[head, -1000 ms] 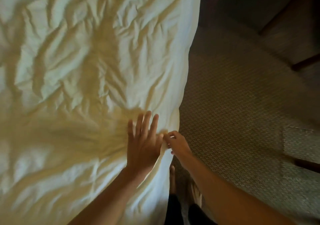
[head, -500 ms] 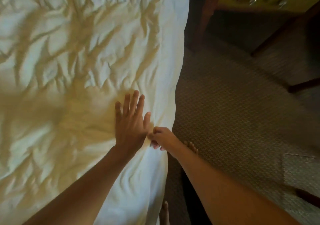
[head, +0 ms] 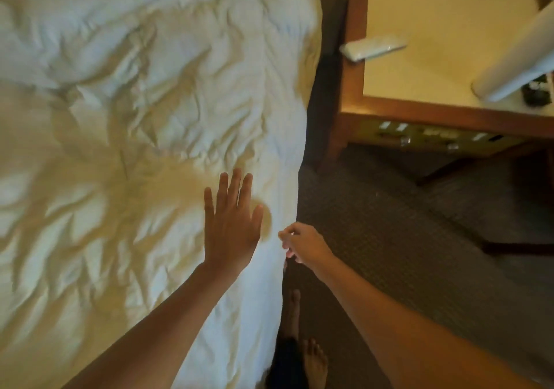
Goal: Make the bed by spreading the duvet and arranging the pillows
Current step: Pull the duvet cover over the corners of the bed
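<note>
A wrinkled white duvet (head: 144, 112) covers the bed and fills the left two thirds of the view. Its right edge hangs down beside the carpet. My left hand (head: 232, 223) lies flat on the duvet near that edge, fingers straight and slightly apart. My right hand (head: 302, 243) is just off the bed's side, fingers curled and pinched at the duvet's hanging edge. No pillow is in view.
A wooden bedside table (head: 353, 88) with a pale top stands at the upper right, close to the bed. A white remote (head: 373, 47) lies on it, and a white lamp shade (head: 515, 61) juts in. Patterned carpet (head: 404, 253) lies beside the bed. My bare feet (head: 313, 361) stand there.
The view has shifted along the bed, bringing the bedside table into sight. My left hand stays flat on the duvet and my right stays pinched at its edge.
</note>
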A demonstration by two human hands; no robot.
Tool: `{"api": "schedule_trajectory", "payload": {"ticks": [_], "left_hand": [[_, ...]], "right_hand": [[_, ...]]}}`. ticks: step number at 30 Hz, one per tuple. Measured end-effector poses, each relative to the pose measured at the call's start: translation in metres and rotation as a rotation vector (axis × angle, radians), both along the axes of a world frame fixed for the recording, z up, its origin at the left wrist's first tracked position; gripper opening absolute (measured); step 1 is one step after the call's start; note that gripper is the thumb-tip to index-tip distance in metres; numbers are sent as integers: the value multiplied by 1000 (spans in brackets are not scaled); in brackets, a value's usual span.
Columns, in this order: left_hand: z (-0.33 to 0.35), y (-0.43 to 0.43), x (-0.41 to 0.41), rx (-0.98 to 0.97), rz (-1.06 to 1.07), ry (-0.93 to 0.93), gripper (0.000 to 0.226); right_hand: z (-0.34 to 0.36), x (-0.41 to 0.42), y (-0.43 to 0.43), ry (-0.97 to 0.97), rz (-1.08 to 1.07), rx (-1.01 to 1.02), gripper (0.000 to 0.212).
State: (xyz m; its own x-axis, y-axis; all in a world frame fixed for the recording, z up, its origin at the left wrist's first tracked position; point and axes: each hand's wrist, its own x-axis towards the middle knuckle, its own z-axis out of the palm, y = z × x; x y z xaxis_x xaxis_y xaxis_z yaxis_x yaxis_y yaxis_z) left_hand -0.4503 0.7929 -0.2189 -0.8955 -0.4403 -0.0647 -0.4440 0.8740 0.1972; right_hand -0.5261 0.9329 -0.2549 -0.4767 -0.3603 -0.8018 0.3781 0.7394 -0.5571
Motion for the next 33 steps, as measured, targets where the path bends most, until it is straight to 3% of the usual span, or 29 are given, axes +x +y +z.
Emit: {"api": "schedule_trajectory", "payload": {"ticks": [7, 12, 13, 16, 18, 21, 24, 27, 29, 31, 33], "left_hand": [[37, -86, -159, -85, -18, 111, 67], [16, -150, -248, -218, -45, 49, 65], [9, -158, -257, -242, -54, 32, 67], [-9, -170, -277, -297, -79, -41, 72], [-14, -167, -279, -291, -93, -46, 73], [-3, -162, -290, -249, -131, 9, 67], [15, -178, -323, -206, -125, 98, 61], [33, -205, -373, -217, -51, 139, 62], [38, -219, -403, -240, 3, 98, 67], [32, -229, -423, -275, 48, -4, 74], [17, -235, -429, -302, 58, -58, 71]], "right_hand": [[35, -164, -97, 205, -162, -128, 35], [12, -242, -159, 215, -157, -51, 69], [6, -248, -165, 211, -122, -41, 65], [-4, -261, -169, 283, -62, -2, 26], [-8, -265, -166, 305, -116, 65, 18], [2, -270, -176, 288, -260, 149, 14], [28, -289, -200, 499, -458, -35, 21], [51, -341, -230, 646, -514, -212, 22], [50, -386, -247, 584, -551, -132, 35], [42, -429, -256, 376, -548, -22, 54], [36, -452, -260, 202, -394, 15, 57]]}}
